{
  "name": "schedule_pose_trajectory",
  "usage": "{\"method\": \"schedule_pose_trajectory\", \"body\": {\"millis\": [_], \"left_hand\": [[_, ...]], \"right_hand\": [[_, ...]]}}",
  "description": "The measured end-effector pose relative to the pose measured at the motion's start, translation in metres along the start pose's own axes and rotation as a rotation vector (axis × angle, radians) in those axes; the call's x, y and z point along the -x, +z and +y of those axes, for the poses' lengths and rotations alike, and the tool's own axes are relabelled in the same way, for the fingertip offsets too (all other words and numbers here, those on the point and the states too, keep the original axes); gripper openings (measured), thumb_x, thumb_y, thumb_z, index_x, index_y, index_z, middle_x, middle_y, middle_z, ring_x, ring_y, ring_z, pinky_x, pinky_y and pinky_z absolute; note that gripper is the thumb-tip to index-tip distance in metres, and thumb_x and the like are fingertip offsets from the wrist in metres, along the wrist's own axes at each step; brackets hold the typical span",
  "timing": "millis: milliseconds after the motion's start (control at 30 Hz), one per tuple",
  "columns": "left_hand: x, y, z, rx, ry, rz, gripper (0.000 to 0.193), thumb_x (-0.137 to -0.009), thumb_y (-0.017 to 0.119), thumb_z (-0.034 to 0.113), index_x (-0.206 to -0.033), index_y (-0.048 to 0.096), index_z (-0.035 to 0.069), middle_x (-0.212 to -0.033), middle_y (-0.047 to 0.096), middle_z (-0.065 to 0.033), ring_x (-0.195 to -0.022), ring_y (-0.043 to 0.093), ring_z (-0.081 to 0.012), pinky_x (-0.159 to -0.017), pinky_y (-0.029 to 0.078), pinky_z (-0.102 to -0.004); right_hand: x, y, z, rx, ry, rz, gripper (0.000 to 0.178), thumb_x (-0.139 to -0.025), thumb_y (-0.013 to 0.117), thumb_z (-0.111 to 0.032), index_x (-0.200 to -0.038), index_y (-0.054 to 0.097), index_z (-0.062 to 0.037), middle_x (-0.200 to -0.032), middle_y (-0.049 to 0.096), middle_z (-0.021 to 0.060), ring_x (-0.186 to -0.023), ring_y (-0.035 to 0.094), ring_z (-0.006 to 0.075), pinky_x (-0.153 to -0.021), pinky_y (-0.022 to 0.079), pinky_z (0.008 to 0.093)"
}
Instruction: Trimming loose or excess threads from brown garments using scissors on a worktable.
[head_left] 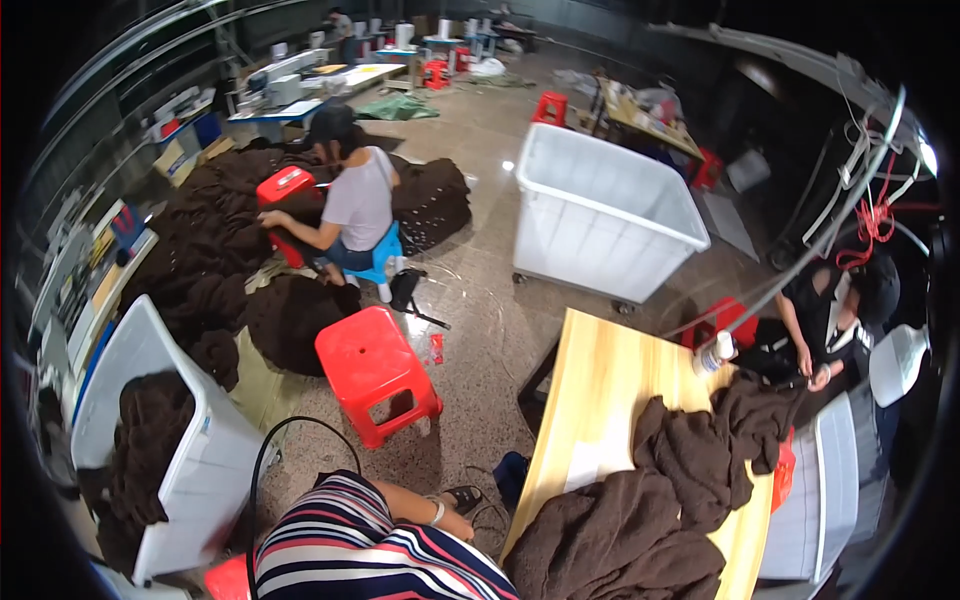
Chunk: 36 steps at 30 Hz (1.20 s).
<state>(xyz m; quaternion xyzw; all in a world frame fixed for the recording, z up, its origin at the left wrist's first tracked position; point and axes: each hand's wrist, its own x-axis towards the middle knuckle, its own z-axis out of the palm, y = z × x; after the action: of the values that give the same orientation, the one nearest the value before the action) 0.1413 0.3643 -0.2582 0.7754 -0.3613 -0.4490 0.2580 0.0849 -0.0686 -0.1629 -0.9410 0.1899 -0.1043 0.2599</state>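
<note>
at the lower middle of the frame a hand (455, 522) reaches toward the floor beside a wooden table (600, 390) heaped with brown cloth (650, 510); a red stool (375, 365) stands left of it.

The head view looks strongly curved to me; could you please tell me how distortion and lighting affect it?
In the head view, fisheye bending bows the wooden table and white bin; the rim falls to black; the shiny floor shows soft glare; the person's own hand near the striped garment is small and dim.
</note>
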Motion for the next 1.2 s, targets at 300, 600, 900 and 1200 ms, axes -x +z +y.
{"method": "schedule_pose_trajectory", "body": {"millis": [300, 600, 900, 1200], "left_hand": [[0.035, -0.181, 0.146, 0.051, 0.329, -0.197, 0.041, -0.086, 0.060, 0.036, -0.105, 0.065, 0.000, -0.094, 0.069, -0.0185, -0.085, 0.068, -0.0306, -0.073, 0.053, -0.0375], [-0.018, -0.191, 0.303, -0.089, 0.738, -0.124, 0.025, -0.085, 0.064, 0.013, -0.107, 0.063, 0.000, -0.090, 0.066, -0.0127, -0.081, 0.064, -0.0241, -0.073, 0.050, -0.0324], [-0.116, -0.061, 0.400, -0.323, 0.922, 0.006, 0.059, -0.077, 0.072, 0.015, -0.129, 0.047, 0.003, -0.127, 0.047, -0.0224, -0.114, 0.047, -0.0412, -0.097, 0.041, -0.0431], [-0.143, 0.013, 0.462, -0.593, 1.080, -0.032, 0.090, -0.070, 0.078, 0.019, -0.145, 0.028, 0.013, -0.146, 0.024, -0.0260, -0.129, 0.031, -0.0444, -0.103, 0.032, -0.0506]], "right_hand": [[0.157, -0.087, -0.139, -0.008, 0.979, 0.013, 0.051, -0.088, 0.059, -0.041, -0.124, 0.051, -0.0047, -0.111, 0.062, 0.0244, -0.095, 0.062, 0.0422, -0.081, 0.049, 0.0477], [0.210, -0.073, -0.148, -0.015, 1.069, 0.229, 0.045, -0.080, 0.057, -0.013, -0.124, 0.045, -0.0111, -0.120, 0.055, 0.0252, -0.094, 0.061, 0.0442, -0.081, 0.050, 0.0505], [0.280, -0.123, -0.150, -0.148, 1.119, 0.447, 0.017, -0.088, 0.052, -0.013, -0.103, 0.058, -0.0091, -0.080, 0.063, 0.0225, -0.076, 0.062, 0.0425, -0.067, 0.049, 0.0479], [0.341, -0.135, -0.126, -0.290, 1.308, 0.484, 0.025, -0.089, 0.053, -0.022, -0.111, 0.057, -0.0105, -0.090, 0.065, 0.0234, -0.085, 0.062, 0.0423, -0.075, 0.050, 0.0492]]}}
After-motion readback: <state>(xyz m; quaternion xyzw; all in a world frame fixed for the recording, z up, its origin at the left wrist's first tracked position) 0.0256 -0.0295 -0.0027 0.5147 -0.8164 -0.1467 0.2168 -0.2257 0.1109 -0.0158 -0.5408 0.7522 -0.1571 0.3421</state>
